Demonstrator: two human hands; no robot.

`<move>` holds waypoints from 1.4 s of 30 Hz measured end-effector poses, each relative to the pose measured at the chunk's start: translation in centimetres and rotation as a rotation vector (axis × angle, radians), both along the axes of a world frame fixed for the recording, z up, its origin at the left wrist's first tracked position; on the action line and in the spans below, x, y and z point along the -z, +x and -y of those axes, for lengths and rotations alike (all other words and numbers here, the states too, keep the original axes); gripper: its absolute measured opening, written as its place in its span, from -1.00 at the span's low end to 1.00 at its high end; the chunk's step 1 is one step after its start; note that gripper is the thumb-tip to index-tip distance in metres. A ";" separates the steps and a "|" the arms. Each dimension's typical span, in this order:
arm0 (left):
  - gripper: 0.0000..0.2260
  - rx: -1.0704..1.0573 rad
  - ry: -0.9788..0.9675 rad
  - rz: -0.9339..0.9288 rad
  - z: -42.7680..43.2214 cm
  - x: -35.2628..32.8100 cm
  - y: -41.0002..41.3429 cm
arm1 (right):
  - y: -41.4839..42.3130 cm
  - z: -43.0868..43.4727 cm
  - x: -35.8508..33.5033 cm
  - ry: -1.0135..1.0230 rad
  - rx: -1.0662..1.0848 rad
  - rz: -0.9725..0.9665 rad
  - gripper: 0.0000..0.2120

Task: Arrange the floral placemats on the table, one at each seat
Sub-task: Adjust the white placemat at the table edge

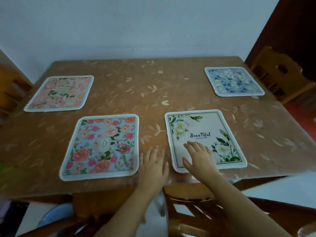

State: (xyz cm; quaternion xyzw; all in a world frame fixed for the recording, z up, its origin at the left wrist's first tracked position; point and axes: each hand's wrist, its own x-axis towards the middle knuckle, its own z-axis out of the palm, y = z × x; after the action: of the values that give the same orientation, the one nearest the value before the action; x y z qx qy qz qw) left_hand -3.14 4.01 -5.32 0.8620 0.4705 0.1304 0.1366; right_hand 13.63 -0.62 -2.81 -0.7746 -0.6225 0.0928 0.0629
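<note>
Four floral placemats, all flat on the bench (136,86), well apart from each other. Near right is the white "Beautiful" placemat (196,124). Its near-left part is hidden under the right hand (199,156), which lies palm down on it, fingers straight and slightly spread, gripping nothing. Near left is the blue rose placemat (100,146); the text in its oval badge is unreadable. Far left is the peach placemat (59,93), far right the blue-white placemat (234,81), both soft in focus. The left hand (153,166) is flat on bare bench cover between the two near mats, fingers straight and close together. Can't tell if it touches either mat edge. Two hands, both forearms cut off by the bottom edge. Three wooden chairs can be made out: the far-right chair (280,74), the near chair (193,207) mostly hidden under the arms, and the left chair (10,93), blurred and cropped by the frame. The pale blue round object (54,214) under the bench is possibly a basin.
</note>
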 end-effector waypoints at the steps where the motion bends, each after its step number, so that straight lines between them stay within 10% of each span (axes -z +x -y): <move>1: -0.60 -0.008 -0.016 -0.007 0.3 -0.1 1.2 | 1.5 0.4 0.0 -0.006 -0.002 -0.002 -0.54; 42: -0.67 -0.244 0.228 0.118 23.9 -8.3 14.7 | 13.2 21.9 -7.1 0.287 -0.070 -0.057 -0.58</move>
State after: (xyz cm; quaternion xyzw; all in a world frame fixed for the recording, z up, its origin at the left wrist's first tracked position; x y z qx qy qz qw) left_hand 11.57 -19.92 3.00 0.7994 0.5448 0.2488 0.0483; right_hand 26.81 -22.54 4.26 -0.7325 -0.6540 0.0270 0.1871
